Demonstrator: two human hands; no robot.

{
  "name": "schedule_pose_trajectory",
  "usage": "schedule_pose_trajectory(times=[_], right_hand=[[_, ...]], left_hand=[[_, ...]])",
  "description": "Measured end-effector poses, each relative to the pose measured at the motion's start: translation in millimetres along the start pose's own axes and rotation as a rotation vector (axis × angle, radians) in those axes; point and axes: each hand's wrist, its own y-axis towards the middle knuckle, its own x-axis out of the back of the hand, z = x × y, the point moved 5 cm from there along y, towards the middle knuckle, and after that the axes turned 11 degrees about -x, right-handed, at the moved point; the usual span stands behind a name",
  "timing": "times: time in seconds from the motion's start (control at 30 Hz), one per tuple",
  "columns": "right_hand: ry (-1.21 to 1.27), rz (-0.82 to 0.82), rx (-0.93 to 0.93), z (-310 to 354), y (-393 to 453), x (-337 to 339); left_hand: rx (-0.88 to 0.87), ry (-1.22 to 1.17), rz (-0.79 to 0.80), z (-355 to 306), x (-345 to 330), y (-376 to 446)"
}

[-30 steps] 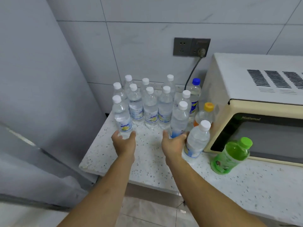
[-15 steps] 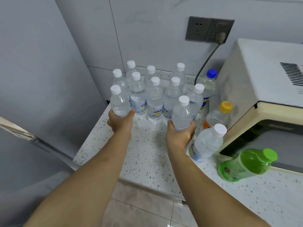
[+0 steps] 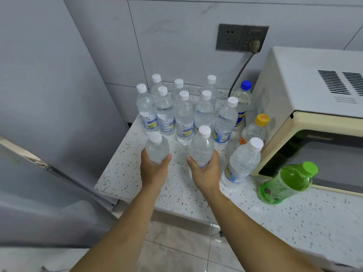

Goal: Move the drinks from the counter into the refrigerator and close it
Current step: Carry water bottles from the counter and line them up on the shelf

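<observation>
Left hand grips one clear plastic white-capped water bottle, right hand another, fingers wrapped low on each, both apparently lifted off the speckled white worktop. Two per trip, probably. Remaining bottles cluster behind; grey refrigerator stands left.

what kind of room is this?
Most likely a home kitchen: a speckled stone counter against a tiled wall, a cream microwave plugged into a wall socket, and what looks like a grey refrigerator beside it.
</observation>
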Motion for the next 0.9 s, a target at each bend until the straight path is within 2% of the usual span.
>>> schedule_pose_trajectory(times=[0.13, 0.37, 0.67, 0.9], right_hand=[[-0.055, 0.069, 0.014, -8, -19, 9], [-0.116, 0.096, -0.010, -12, -34, 14], [-0.094, -0.014, -0.021, -7, -45, 16], [0.062, 0.035, -0.035, -17, -77, 37]], left_hand=[[-0.042, 0.043, 0.115, -2, 17, -26], [-0.066, 0.031, 0.204, 0, 23, -41], [-0.052, -0.031, 0.195, 14, 19, -45], [-0.035, -0.126, 0.252, 20, 30, -65]])
